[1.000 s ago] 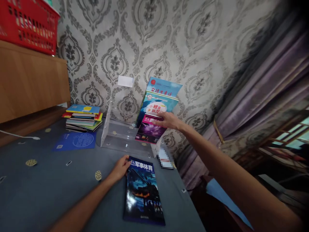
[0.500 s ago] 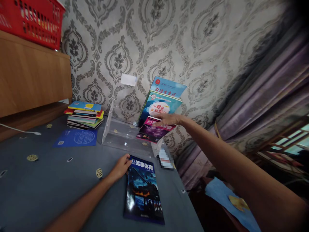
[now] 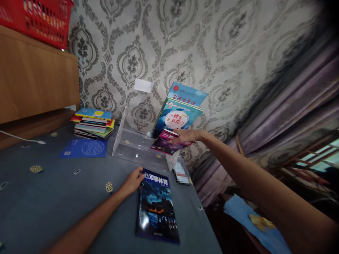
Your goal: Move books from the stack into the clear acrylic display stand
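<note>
My left hand (image 3: 135,180) closes on the upper left corner of a dark blue book (image 3: 158,211) with a tank on its cover, which lies on the table. With my right hand (image 3: 186,135) I grip the top edge of a purple book (image 3: 164,142); some of its cover is hidden by my fingers. That book leans back in the right part of a clear stepped stand (image 3: 143,159). Behind it a teal book (image 3: 180,116) and a light blue book (image 3: 190,93) stand tilted in the stand's rear tiers.
Left of the stand is a stack of books (image 3: 93,122), with a blue book (image 3: 84,148) flat before it. A wooden cabinet (image 3: 37,74) carries a red basket (image 3: 47,21). A white cable (image 3: 21,137) lies at the left. Purple curtains (image 3: 278,102) hang at the right.
The purple book has tipped further back under my right hand, which has moved slightly lower. My left hand still holds the dark blue book in place. The view has shifted slightly.
</note>
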A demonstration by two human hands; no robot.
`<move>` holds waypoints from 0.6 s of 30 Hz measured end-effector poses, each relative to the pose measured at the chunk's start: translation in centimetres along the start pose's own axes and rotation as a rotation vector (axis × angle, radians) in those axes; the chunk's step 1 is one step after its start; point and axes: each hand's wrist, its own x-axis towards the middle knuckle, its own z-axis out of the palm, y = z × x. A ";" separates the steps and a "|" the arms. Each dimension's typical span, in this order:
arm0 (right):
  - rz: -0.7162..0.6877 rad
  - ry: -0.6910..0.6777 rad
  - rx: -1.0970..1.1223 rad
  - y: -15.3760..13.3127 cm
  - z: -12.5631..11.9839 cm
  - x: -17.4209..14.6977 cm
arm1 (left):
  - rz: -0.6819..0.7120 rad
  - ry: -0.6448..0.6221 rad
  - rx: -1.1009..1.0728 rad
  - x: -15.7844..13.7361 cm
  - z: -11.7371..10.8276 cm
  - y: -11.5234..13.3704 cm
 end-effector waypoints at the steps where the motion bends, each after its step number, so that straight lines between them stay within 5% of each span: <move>1: 0.007 0.015 -0.029 0.1 0.2 0.0 | 0.002 -0.002 0.004 0.0 0.0 0.0; 18: -0.058 0.047 0.066 0.8 0.5 0.0 | -0.017 -0.021 -0.003 -0.3 0.1 0.7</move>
